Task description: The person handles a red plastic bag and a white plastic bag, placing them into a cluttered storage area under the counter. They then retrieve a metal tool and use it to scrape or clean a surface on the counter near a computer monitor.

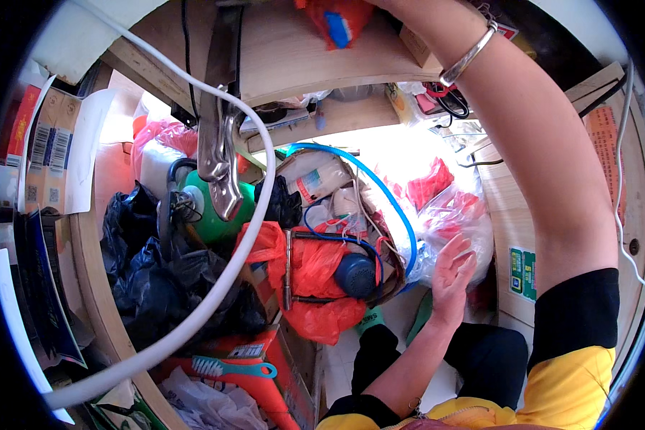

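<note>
My left hand [452, 277] is raised above my knees with its fingers spread and nothing in it. Just beyond it lies a clear plastic bag [457, 215] with red and white contents. My right arm stretches up past the top edge, so that hand is out of view. A red bag [333, 24] with a blue patch sits beside where the arm leaves the picture. Before me, a red plastic bag [312, 269] lies with a metal T-shaped bar [287, 269] and a dark blue, round perforated object [357, 275] on it. A blue hose [392, 193] arches over the pile.
A white hose [263, 177] loops across the left side. A metal-handled knife [223, 177] hangs near a green container [231, 209]. Black plastic bags [183, 285] fill the left; a teal-handled brush [234, 368] rests below. A wooden shelf board [322, 70] spans the top.
</note>
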